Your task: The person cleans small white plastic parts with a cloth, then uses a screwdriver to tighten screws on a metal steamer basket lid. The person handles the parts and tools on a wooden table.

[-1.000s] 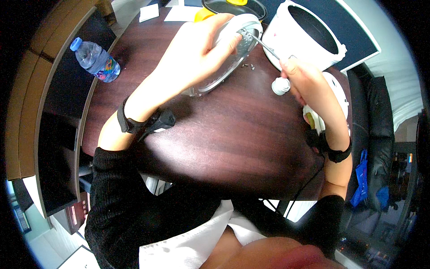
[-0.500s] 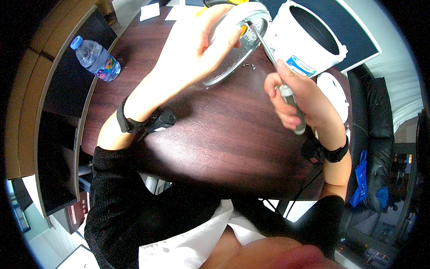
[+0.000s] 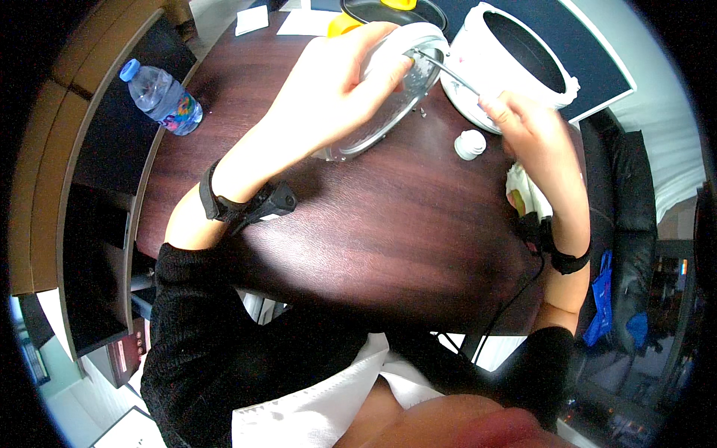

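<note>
At the far middle of the table, my left hand [image 3: 336, 93] grips a round white and grey lid-like part [image 3: 392, 123], tilted up on its edge. To its right, my right hand [image 3: 532, 134] is closed around a screwdriver [image 3: 457, 77]. The metal shaft reaches left to the upper inner side of the lid-like part, and its tip appears to touch there. Fingers hide the screwdriver's handle. A few small metal pieces [image 3: 423, 113], perhaps screws, lie beside the part. Between them and my right hand stands a small white cap-like piece [image 3: 470, 145].
A white round appliance body [image 3: 478, 56] with a dark opening stands at the far right. Behind the lid-like part lies a black round pan-like item [image 3: 366, 10] with yellow pieces. A water bottle [image 3: 166, 101] leans at the left. A white-and-green bundle [image 3: 526, 196] sits by my right wrist.
My right hand has moved right and turned, bringing the screwdriver shaft to a flatter angle. The lid-like part has come slightly nearer in my left hand. The small white piece has come into view.
</note>
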`<action>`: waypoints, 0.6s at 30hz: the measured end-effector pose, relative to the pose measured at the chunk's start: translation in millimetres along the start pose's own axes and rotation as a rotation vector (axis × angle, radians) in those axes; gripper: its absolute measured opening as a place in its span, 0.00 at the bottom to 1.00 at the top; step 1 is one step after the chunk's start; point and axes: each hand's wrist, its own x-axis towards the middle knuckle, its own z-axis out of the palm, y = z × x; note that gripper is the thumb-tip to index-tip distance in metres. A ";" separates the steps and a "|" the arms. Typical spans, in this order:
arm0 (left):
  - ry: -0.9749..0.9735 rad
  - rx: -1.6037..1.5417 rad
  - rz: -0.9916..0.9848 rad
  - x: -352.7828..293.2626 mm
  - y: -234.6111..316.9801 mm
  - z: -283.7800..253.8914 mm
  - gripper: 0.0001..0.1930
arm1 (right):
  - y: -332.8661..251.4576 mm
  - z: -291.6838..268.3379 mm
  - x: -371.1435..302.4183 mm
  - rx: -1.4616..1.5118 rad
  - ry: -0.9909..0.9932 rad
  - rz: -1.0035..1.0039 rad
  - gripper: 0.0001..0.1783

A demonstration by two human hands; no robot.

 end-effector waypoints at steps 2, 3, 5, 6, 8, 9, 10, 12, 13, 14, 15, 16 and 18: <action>-0.013 -0.047 -0.046 -1.3 0.0 -0.8 0.15 | -13.5 2.3 -3.3 0.560 -0.392 0.412 0.27; -0.018 -0.069 -0.065 -2.3 0.8 -0.6 0.15 | -15.5 4.5 -5.4 0.719 -0.462 0.465 0.28; -0.011 -0.080 -0.065 -2.4 0.0 -0.1 0.15 | -16.3 10.2 -8.5 1.039 -0.602 0.568 0.30; 0.001 -0.070 -0.046 -1.7 -1.5 0.8 0.15 | -17.5 9.4 -9.0 1.122 -0.692 0.565 0.30; 0.017 -0.049 -0.036 -1.4 -2.1 2.1 0.15 | -17.6 15.6 -10.5 1.311 -0.763 0.593 0.30; 0.022 -0.035 -0.045 -1.4 -1.1 1.6 0.15 | -18.2 18.4 -10.8 1.407 -0.799 0.604 0.30; 0.027 -0.022 -0.055 -1.6 -0.6 1.3 0.15 | -19.4 19.8 -10.6 1.388 -0.785 0.599 0.30; 0.084 0.012 -0.001 -0.5 -7.3 2.4 0.19 | -21.8 22.4 -9.7 1.349 -0.759 0.587 0.30; 0.113 0.030 0.025 0.2 -8.1 2.0 0.21 | -22.4 23.3 -9.2 1.330 -0.747 0.581 0.30; 0.090 -0.028 0.019 0.0 -6.1 -0.6 0.19 | -22.9 21.7 -8.1 1.256 -0.721 0.558 0.30; 0.068 -0.088 0.012 2.0 4.2 -6.9 0.18 | -23.4 18.3 -6.3 1.181 -0.694 0.537 0.30; 0.046 -0.148 0.005 3.2 9.8 -10.4 0.16 | -23.4 16.8 -4.9 1.107 -0.668 0.515 0.31; 0.030 -0.115 -0.017 2.5 9.5 -12.1 0.16 | -23.2 17.7 -3.6 0.859 -0.507 0.444 0.31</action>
